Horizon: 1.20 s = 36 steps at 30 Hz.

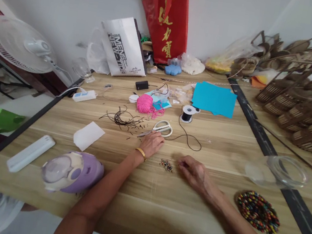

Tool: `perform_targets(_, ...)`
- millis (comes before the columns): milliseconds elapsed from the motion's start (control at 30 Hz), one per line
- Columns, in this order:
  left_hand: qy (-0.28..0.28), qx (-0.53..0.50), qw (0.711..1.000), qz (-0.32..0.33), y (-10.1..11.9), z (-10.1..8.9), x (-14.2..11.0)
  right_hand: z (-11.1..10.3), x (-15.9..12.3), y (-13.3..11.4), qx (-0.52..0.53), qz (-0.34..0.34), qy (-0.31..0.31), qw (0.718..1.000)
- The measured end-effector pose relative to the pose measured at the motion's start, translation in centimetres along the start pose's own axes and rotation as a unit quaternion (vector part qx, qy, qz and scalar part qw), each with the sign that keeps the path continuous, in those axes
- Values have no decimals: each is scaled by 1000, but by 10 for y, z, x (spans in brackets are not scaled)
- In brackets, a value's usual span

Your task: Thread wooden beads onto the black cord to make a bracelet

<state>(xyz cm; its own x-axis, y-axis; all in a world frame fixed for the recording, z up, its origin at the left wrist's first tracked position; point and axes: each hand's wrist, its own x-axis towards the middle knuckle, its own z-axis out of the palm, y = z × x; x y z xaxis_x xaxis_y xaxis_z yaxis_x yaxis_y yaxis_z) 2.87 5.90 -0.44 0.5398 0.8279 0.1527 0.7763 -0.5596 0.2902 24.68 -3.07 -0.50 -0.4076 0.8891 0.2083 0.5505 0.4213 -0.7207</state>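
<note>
My left hand [151, 145], with a yellow bangle at the wrist, rests low over the table with its fingers bent. A black cord [189, 135] runs in a loose loop from a white spool [187, 114] to these fingers, which close on its end. Just beyond them lie white-handled scissors [163, 128], their blades partly behind the hand. Small mixed-colour beads [166, 165] form a little pile between my hands. To the right of the pile, my right hand [193, 170] has its fingertips pinched together; whatever may be between them is too small to see.
Cut black cords [124, 119], pink yarn [145, 103] and blue sheets [214, 99] lie farther back. A purple-and-white device [83, 173] stands left of my forearm. Strung beads [258, 212] and a clear round container [287, 171] are at right. Woven baskets [301, 105] occupy the right back.
</note>
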Motion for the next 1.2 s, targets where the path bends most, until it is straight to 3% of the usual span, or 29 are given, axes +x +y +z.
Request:
perform_targets(267, 15, -22, 999, -20, 1, -1, -2, 0, 6, 0, -48, -36, -31, 998)
perform_targets(400, 79, -82, 989, -94, -6, -9, -9, -4, 9, -9, -61, -38, -69, 995)
perform_targets(500, 156, -252, 937, -185, -21, -14, -14, -8, 13, -20, -70, -36, -96, 992)
perform_targets(633, 265, -416, 828, -268, -45, -19, -19, -11, 31, -37, -76, -57, -118, 988)
perform_targets(800, 350, -414, 786, -299, -63, -19, -17, 1, 89, -55, -91, -92, -92, 987)
perform_targets(900, 381, -397, 781, -293, -65, -16, -16, 15, 124, -54, -63, -127, -31, 989)
perform_targets(1000, 369, -369, 806, -280, -61, -13, -19, 21, 134, -48, -64, -159, -20, 985)
perform_targets(1200, 319, -324, 856, -246, -30, -22, -37, 15, 85, -27, -68, -165, -63, 982)
